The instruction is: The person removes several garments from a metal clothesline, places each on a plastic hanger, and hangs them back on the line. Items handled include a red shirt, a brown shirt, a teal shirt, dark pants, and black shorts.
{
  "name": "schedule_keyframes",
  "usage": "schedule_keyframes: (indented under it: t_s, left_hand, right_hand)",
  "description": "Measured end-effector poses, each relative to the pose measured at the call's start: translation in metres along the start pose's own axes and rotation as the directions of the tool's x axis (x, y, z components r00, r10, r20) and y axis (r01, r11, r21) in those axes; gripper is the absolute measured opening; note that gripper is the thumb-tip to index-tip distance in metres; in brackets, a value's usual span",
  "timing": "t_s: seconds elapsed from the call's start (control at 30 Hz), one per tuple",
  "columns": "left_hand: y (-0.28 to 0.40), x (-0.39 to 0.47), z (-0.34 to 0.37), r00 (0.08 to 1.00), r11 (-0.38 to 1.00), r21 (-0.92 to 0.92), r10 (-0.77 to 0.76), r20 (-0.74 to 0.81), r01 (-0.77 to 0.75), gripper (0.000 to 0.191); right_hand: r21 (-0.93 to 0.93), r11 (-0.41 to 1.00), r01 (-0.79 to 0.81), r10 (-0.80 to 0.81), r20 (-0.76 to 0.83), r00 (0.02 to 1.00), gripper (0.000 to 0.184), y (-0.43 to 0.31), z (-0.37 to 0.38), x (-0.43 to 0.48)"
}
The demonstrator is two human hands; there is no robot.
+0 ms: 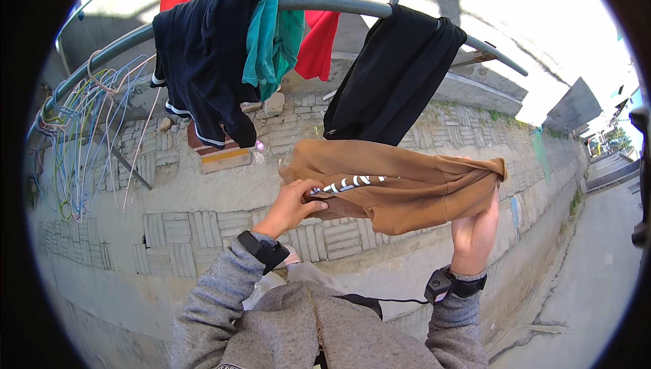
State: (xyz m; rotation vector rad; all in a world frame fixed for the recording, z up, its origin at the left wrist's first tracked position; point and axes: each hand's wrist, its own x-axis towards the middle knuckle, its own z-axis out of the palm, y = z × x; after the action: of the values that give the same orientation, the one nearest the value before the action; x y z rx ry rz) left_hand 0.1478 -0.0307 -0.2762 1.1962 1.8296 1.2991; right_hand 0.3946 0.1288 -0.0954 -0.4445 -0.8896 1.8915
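A brown cloth garment (pixel 407 186) with white printed marks is stretched sideways between my two hands. My left hand (pixel 295 203) pinches its left edge beside the print. At the other end my right hand (pixel 475 226) supports the garment from beneath; its fingers are mostly hidden by the cloth. Just beyond the brown garment, black trousers (pixel 394 74) hang folded over a grey metal rail (pixel 335 2). To their left a dark navy garment with white stripes (pixel 208 53) and a teal garment (pixel 274 38) hang over the same rail.
Several wire hangers (pixel 96 140) cluster on the rail's left end. Red clothes (pixel 318 28) hang farther back. Below lies a paved ground (pixel 341 239) with a striped brown-and-yellow block (pixel 226 160) and loose stones (pixel 274 104). A road (pixel 574 267) runs along the right.
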Motion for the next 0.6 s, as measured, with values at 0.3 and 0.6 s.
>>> schedule_keyframes:
  t_s: [0.3, 0.6]
  left_hand:
    - [-0.024, -0.07, -0.065, 0.942, 0.957, 0.215, -0.124, -0.313, 0.197, 0.018]
    - [-0.025, -0.131, -0.04, 0.94, 0.688, 0.698, 0.067, -0.335, 0.199, 0.06]
  right_hand:
    - [-0.246, 0.961, -0.126, 0.081, -0.184, 0.98, 0.035, 0.037, -0.045, 0.032]
    - [-0.154, 0.906, -0.393, 0.415, 0.147, 0.898, 0.03, 0.131, 0.036, 0.0]
